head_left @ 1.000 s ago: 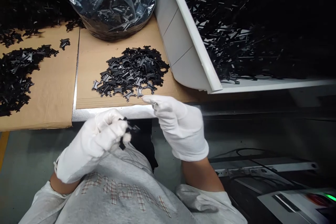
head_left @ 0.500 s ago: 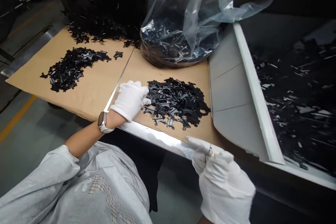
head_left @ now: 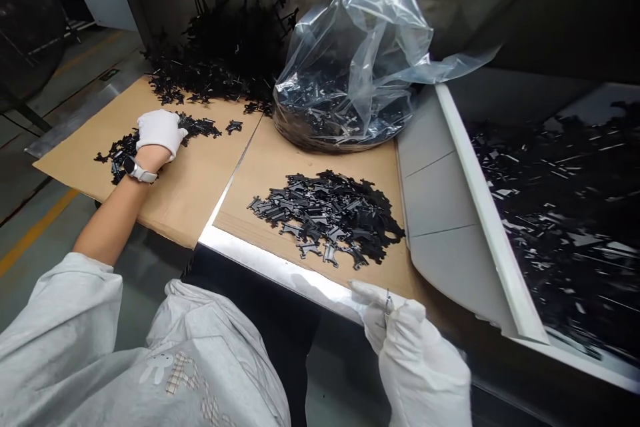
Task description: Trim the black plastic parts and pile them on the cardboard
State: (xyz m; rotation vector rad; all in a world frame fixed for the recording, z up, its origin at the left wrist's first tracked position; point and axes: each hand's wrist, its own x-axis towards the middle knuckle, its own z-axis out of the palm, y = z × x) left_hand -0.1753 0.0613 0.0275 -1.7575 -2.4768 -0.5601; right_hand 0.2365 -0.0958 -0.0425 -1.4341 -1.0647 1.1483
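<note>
My left hand point(head_left: 159, 132), in a white glove, reaches over the left pile of small black plastic parts point(head_left: 203, 127). Its thumb points right, and the fingertips are hidden among the parts, so whether it holds one cannot be seen. At the lower right, off the table's front edge, my right hand point(head_left: 407, 340) is also gloved. Its fingers are closed round a small metal tool point(head_left: 388, 302) whose thin, pointed tip sticks up; the rest is covered by the glove. Between the hands lies a second pile of flat black parts point(head_left: 327, 213).
A clear plastic bag point(head_left: 345, 97) full of black parts stands behind the right pile. Further back left is a tangled heap of black parts point(head_left: 220, 60). To the right, a light-coloured raised edge point(head_left: 490, 213) borders more dark pieces point(head_left: 575, 227). Brown cardboard point(head_left: 185, 193) covers the table.
My left hand has moved from the right pile across to the left pile. Black parts now show where it was, at the right pile's left edge. My right hand keeps its grip, nearly still.
</note>
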